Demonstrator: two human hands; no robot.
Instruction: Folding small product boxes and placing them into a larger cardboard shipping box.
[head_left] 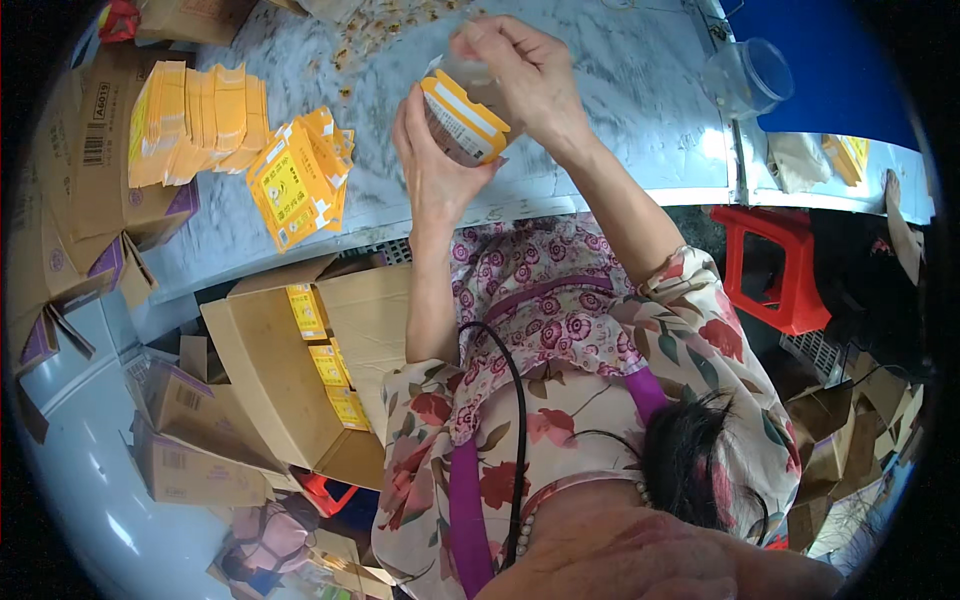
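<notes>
Both hands meet over the pale marbled surface, a little in from its near edge. The left hand cups a small yellow-and-white carton from below and from the left, its fingers curled around the carton's side. The right hand comes down on the carton's far, upper end, fingers bent and closed over the open top, where a dark packet shows inside. The carton is tilted and held clear of the surface, not touching it.

To the left on the surface lies a loose fan of flat yellow cartons, and farther left a taller stack of yellow cartons beside brown cardboard boxes that crowd the left edge. A clear plastic jar lies on its side at the far right, close to the surface's right edge. Between the fan and the jar the surface is bare, with crumbs scattered at the far side.

Below the near edge, on the left, an open cardboard box holds a row of filled yellow cartons. A red stool stands on the right.
</notes>
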